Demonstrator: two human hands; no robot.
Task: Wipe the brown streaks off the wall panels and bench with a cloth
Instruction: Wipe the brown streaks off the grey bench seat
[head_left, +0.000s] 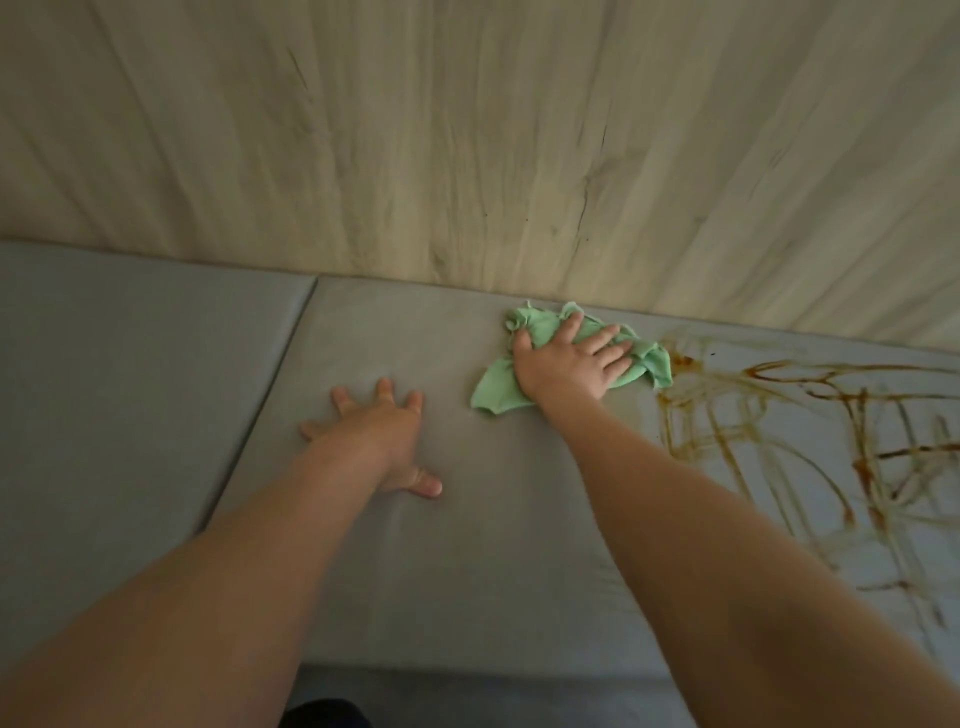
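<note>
My forearms (208, 597) run off-frame below. My left hand (382, 441) lies splayed flat on the grey padded bench (156, 415); my right hand (566, 364), fingers straight, presses the crumpled green cloth (496, 389), half hiding it.

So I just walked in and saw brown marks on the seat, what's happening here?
A person is cleaning the grey bench. Their right hand presses a green cloth flat on it by the wall panel, just left of the brown streaks, which are not yet wiped. The left hand rests spread on the bench.
</note>
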